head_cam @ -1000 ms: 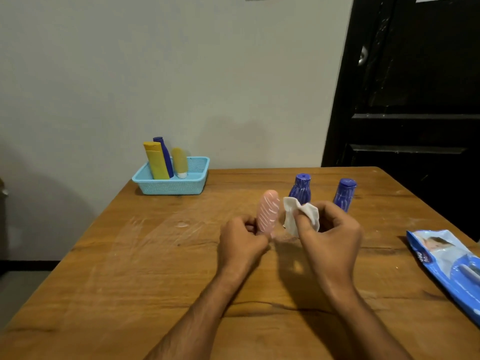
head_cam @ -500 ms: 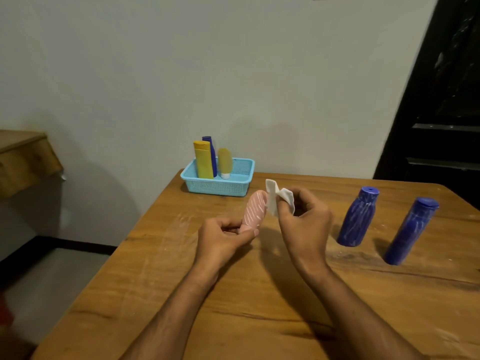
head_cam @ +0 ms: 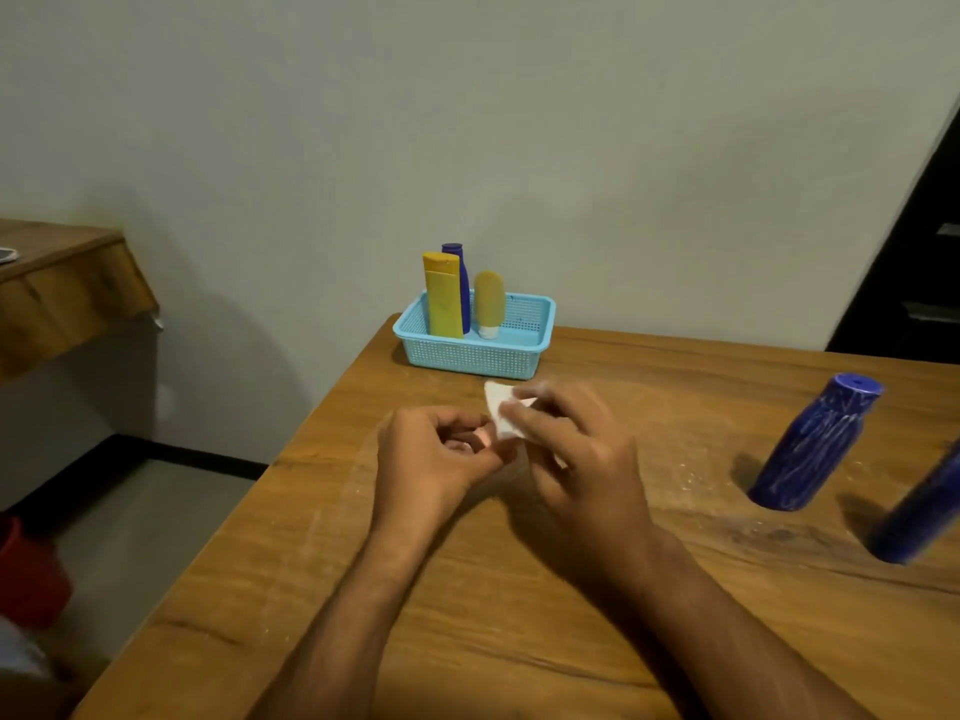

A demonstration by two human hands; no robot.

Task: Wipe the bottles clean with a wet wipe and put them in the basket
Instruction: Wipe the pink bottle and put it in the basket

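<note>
Blue bottles [head_cam: 810, 444] (two) stand right of the basket [head_cam: 475, 350].

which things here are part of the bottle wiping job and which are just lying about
Job: wet wipe in right hand; left hand gripping something mostly hidden; two blue bottles on the table; basket holding three bottles.

Lying about: side table; red object on floor.
</note>
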